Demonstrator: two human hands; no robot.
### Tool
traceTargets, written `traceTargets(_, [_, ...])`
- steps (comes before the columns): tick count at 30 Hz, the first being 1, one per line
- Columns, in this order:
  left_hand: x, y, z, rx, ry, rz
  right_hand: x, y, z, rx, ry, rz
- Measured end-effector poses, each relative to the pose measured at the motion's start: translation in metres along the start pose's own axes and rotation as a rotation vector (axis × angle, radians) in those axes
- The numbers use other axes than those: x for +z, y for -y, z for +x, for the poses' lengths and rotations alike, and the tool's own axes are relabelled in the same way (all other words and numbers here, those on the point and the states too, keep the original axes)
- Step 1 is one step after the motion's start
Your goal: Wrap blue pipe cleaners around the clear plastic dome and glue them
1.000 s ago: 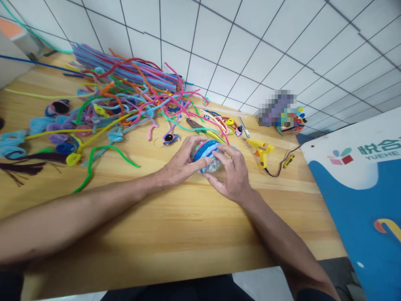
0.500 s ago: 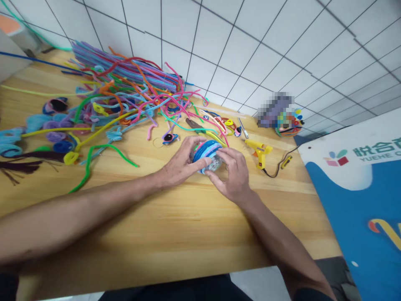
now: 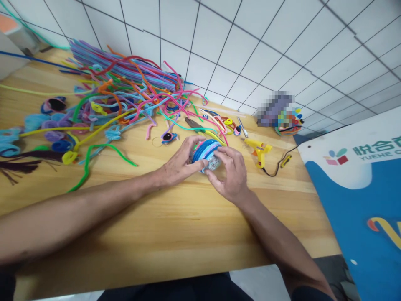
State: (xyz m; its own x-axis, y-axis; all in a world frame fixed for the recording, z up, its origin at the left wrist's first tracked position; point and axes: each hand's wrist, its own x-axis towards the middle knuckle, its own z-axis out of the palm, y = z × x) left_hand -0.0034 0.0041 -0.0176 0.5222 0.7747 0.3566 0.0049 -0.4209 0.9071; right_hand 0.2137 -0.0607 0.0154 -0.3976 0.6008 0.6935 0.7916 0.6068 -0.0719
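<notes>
Between my hands is a ball wrapped in pipe cleaners (image 3: 205, 151), striped in blues with some pink, and a clear, shiny part shows on its lower right. My left hand (image 3: 183, 163) curls round its left side, thumb laid across the front. From the right, my right hand (image 3: 232, 173) grips it with fingers on top and thumb underneath. Just behind the ball lie pliers (image 3: 194, 124) with dark jaws and yellow-green handles. The ball's far side and underside are hidden.
Many loose pipe cleaners (image 3: 125, 79) heap at the back left. A green pipe cleaner (image 3: 87, 161) lies by my left forearm. To the right are a yellow glue gun (image 3: 260, 151) with its cord and a small yellow cutter (image 3: 286, 161). A tiled wall (image 3: 219, 50) bounds the back.
Both hands keep hold of the ball. My left thumb has shifted slightly on its front; the view has moved a little, and the things on the table lie as before.
</notes>
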Motion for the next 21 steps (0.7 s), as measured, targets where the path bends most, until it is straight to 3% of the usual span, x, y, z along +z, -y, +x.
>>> traceTargets(8, [-0.0024,-0.0038,0.0,0.002,0.001,-0.026,-0.0011,0.001,-0.0012,0.036,0.048,0.002])
traceTargets(21, [-0.0014,0.0001,0.0033,0.033,0.047,0.019,-0.0052,-0.0011,0.0035,0.068,0.004,0.022])
